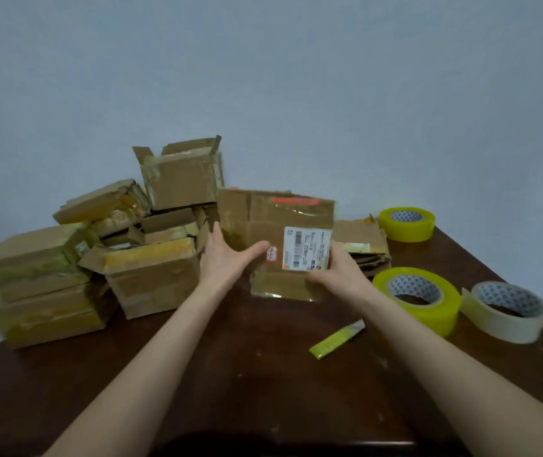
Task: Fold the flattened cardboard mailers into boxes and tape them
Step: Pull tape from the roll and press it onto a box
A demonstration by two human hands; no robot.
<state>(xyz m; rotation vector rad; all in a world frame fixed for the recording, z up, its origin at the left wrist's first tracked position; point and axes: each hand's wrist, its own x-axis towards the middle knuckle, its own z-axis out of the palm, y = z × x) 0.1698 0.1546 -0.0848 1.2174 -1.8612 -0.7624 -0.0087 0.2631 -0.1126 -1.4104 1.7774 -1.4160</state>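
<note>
We held the flattened cardboard mailer point(263, 222) upright at mid-frame on the dark table point(263, 374). Our left hand point(227, 258) lay spread, fingers straight, against its left edge. Our right hand point(336, 270) gripped its lower right edge beside the shipping label point(306, 249).

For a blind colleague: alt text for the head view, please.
The right hand grips a flattened cardboard mailer at a table, the left hand touching it. Taped boxes stand left; three tape rolls and a yellow cutter lie right.
</note>
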